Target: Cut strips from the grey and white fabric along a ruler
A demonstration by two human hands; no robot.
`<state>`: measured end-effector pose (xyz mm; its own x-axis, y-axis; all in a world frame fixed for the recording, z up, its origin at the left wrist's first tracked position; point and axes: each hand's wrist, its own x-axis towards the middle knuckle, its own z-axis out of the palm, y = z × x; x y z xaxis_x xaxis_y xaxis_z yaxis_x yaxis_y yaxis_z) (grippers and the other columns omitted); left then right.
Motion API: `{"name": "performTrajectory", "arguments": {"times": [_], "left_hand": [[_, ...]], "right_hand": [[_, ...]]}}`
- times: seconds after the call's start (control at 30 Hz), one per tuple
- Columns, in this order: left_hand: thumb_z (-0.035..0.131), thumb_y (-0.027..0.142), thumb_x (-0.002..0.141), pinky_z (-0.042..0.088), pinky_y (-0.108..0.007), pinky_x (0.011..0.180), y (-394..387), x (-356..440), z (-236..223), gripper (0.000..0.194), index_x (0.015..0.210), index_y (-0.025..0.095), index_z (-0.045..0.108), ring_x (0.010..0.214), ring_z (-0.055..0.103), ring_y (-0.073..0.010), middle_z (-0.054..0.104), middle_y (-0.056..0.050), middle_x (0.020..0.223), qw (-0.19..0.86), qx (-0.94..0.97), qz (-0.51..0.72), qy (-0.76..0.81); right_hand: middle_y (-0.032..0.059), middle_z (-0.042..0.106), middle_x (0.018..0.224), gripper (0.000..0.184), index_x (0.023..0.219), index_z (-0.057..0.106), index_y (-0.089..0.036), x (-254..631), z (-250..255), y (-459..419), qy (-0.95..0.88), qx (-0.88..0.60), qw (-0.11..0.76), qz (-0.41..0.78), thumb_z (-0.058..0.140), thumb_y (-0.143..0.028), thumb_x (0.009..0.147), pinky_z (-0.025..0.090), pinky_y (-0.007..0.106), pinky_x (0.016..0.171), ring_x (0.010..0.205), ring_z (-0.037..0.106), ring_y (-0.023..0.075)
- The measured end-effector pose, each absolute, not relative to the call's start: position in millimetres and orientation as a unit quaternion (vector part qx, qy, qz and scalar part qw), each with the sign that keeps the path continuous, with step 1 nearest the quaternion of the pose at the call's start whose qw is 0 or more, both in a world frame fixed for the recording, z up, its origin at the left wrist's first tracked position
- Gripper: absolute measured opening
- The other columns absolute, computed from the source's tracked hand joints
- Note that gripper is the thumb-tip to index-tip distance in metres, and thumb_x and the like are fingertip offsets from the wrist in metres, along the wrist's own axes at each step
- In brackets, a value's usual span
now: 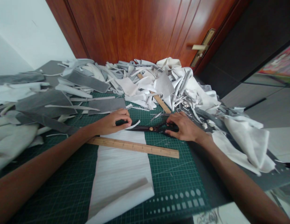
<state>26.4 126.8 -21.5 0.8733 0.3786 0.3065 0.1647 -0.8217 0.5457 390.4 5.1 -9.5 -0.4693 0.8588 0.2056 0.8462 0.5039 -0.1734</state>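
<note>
My right hand (183, 127) is closed round the handles of black scissors (151, 128), whose blades point left over the far end of a white fabric piece (123, 165). At the blade tips, my left hand (114, 122) pinches a narrow curled white strip (135, 125). Something dark shows between its thumb and fingers, too hidden to name. A wooden ruler (135, 146) lies across the fabric, nearer me than the scissors. The fabric's near end is folded over. Beneath it all is a green gridded cutting mat (173, 174).
Heaped white and grey fabric scraps (163, 84) line the far side against a wooden door (135, 31). Another wooden strip (162, 102) sticks out of them. More grey pieces (42, 102) are at left, white scraps (247, 140) at right. A printed sheet (221, 214) shows at bottom right.
</note>
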Motion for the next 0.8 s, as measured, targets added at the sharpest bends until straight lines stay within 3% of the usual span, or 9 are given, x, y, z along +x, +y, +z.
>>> {"name": "performTrajectory", "arguments": {"times": [0.53, 0.8], "left_hand": [[0.056, 0.051, 0.11, 0.043, -0.03, 0.084, 128, 27, -25, 0.041, 0.093, 0.018, 0.073, 0.089, 0.061, -0.0196, 0.067, -0.006, 0.093, 0.275, 0.932, 0.199, 0.13], [0.056, 0.054, 0.11, 0.044, -0.03, 0.083, 125, 28, -22, 0.044, 0.091, 0.018, 0.074, 0.087, 0.062, -0.0191, 0.068, -0.006, 0.091, 0.287, 0.925, 0.207, 0.139]], "right_hand": [[0.01, 0.073, 0.107, 0.031, 0.103, 0.065, -0.02, 381, -9, 5, -0.859, -0.493, 0.134, 0.026, 0.071, -0.05, 0.096, 0.041, 0.046, 0.096, 0.103, 0.068, 0.0302], [0.0141, 0.077, 0.12, 0.048, 0.12, 0.073, -0.019, 390, -13, 10, -0.875, -0.46, 0.148, -0.015, 0.058, -0.062, 0.104, 0.041, 0.049, 0.1, 0.114, 0.068, 0.0336]]}}
